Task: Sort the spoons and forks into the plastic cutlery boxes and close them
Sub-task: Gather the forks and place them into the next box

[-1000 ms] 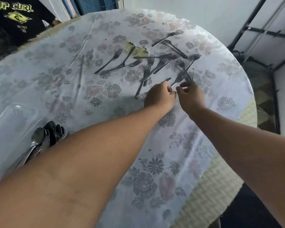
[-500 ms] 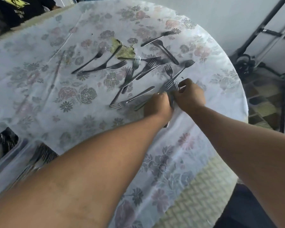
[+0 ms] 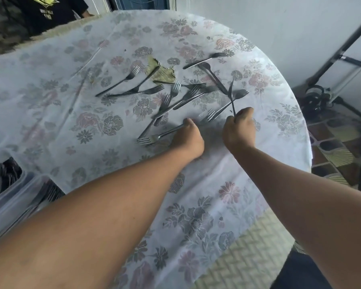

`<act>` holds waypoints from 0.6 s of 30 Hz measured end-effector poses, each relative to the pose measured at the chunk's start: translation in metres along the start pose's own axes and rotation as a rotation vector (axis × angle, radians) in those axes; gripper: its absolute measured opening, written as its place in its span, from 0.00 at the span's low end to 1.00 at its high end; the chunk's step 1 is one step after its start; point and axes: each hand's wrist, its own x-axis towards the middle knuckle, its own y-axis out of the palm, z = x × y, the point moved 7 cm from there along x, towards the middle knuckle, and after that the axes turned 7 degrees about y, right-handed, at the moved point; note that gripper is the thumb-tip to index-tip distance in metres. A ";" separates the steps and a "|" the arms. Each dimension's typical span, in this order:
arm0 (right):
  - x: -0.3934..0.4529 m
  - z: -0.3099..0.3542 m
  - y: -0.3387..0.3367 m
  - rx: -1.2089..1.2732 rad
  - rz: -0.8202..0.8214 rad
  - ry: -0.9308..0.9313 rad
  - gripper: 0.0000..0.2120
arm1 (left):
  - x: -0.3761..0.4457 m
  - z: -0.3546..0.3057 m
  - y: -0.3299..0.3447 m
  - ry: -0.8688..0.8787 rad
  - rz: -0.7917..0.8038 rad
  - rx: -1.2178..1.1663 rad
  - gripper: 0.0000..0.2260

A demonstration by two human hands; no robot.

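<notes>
Several steel forks (image 3: 171, 94) lie scattered across the far half of a round table with a floral cloth (image 3: 104, 126). My right hand (image 3: 239, 130) is closed around the handle of one fork (image 3: 231, 94), which stands tilted up above the cloth. My left hand (image 3: 188, 138) rests knuckles-up on the cloth, its fingers at the handle end of a flat-lying fork (image 3: 156, 136); whether it grips that fork I cannot tell. At the near left edge stand two clear plastic cutlery boxes (image 3: 17, 192), one with dark spoons and one with forks, partly hidden by my left forearm.
A person in a dark printed shirt (image 3: 40, 11) stands at the far left of the table. The cloth has a torn patch (image 3: 161, 69) near the forks. A metal frame with a wheel (image 3: 329, 88) stands on the tiled floor to the right.
My hands have separated. The right one has lifted a fork off the cloth and holds it upright; the left has shifted left to the handle of a lying fork. The camera has tilted slightly.
</notes>
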 end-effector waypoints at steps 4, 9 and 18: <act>0.000 0.000 0.011 -0.103 0.047 0.020 0.10 | 0.000 0.006 -0.017 -0.051 -0.194 -0.135 0.14; 0.013 -0.002 0.021 -0.281 0.098 0.007 0.12 | 0.012 0.011 -0.007 0.008 -0.114 0.078 0.15; 0.041 0.010 0.028 -0.286 0.015 0.226 0.33 | 0.019 0.023 -0.010 0.061 -0.003 0.177 0.06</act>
